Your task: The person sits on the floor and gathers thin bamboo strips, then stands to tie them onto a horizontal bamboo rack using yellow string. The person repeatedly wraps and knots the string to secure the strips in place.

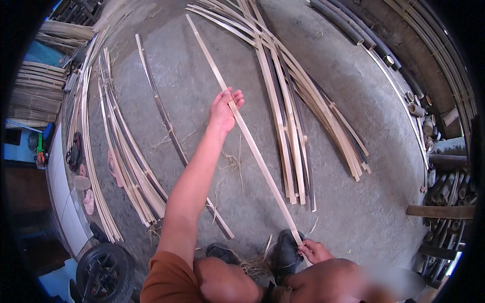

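Observation:
A long pale bamboo strip (260, 156) runs slantwise before me, from the upper middle down to my right foot. Partway along it, my left hand (226, 108) grips the strip with the thumb over it and the fingertips on the far side, arm stretched out. Near my right knee, my right hand (316, 251) pinches the strip's near end between thumb and fingers. Below that hand, a dark shoe (288, 252) is partly hidden by the strip. On the floor to the left of the held strip lies a single darker bamboo strip (174, 139).
Bundles of split bamboo lie to the right (316, 108) and left (134, 166). Thin shavings (255, 265) gather between my feet. Bamboo poles (348, 25) line the right wall. At lower left are a black wheel (105, 272) and pink sandals (89, 202).

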Tool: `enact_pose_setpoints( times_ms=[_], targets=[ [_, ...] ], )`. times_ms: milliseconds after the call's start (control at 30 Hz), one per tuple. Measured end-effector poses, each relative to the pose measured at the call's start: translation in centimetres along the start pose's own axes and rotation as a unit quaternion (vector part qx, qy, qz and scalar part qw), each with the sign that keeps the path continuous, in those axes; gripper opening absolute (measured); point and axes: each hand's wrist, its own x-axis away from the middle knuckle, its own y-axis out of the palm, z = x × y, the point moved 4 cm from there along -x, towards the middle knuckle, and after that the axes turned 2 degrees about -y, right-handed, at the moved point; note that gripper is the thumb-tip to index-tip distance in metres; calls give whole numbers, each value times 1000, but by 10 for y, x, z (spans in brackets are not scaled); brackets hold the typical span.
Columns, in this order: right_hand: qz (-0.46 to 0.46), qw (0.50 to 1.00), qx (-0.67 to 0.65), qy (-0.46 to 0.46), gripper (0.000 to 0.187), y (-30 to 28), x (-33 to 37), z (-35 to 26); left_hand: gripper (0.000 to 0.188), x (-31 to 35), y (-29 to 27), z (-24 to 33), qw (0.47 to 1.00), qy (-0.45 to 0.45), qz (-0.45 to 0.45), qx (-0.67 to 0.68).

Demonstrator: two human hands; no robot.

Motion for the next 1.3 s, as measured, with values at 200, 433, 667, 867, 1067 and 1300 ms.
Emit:
enact_pose_setpoints(
  times_ms=[200,433,667,867,1067,1300],
  targets=[
    [38,999,-21,-20,21,3,-28,-43,25,-37,94,33,994,11,-107,9],
    [127,985,-36,-108,23,-18,-71,-101,21,-101,192,78,988,26,-153,3],
    [156,974,-92,-138,29,-12,-74,-139,35,-154,212,71,954,97,-46,-281],
    [121,964,-208,-112,25,-52,-130,-156,62,-101,173,4,961,1,-19,-276],
    [113,958,-249,-92,25,-89,-194,-150,51,-4,49,-28,851,-87,-70,-512],
    [139,964,-179,-138,26,-106,-245,-185,50,136,-108,6,716,-14,-41,-697]
  ],
)
